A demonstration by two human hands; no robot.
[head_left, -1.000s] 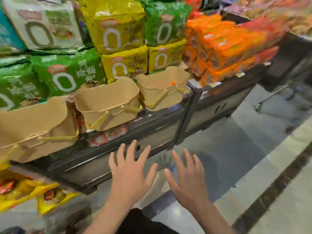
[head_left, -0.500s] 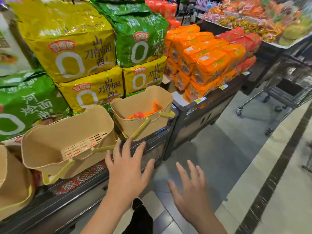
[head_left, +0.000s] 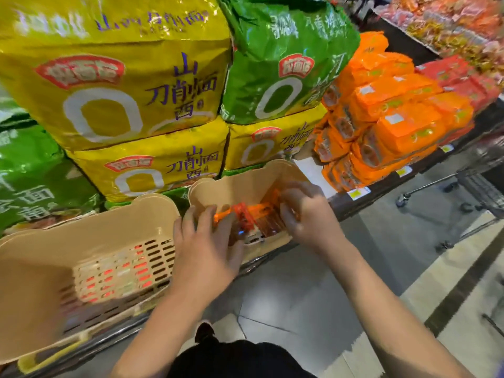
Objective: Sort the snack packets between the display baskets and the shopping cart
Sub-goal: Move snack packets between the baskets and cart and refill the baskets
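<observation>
Two beige display baskets stand tilted on the black shelf edge. The right basket [head_left: 240, 184] holds orange-red snack packets [head_left: 245, 216]. Both my hands are inside it. My left hand [head_left: 207, 246] lies over the near rim with fingers curled down onto the packets. My right hand [head_left: 308, 214] reaches in from the right, fingers curled around the packets' right end. The picture is blurred, so the exact grip is unclear. The left basket [head_left: 81, 241] shows only its slotted wall. The shopping cart [head_left: 480, 186] stands at the right edge, partly cut off.
Big yellow noodle bags [head_left: 122, 91] and green noodle bags [head_left: 283, 64] are stacked behind the baskets. Orange packs [head_left: 387, 124] and red ones [head_left: 463, 77] fill the shelf to the right. Grey tiled floor [head_left: 313, 290] lies below, with a dark stripe at right.
I have stepped closer to the shelf. Both hands went from hovering open in front of the baskets to reaching into the right basket onto the orange packets.
</observation>
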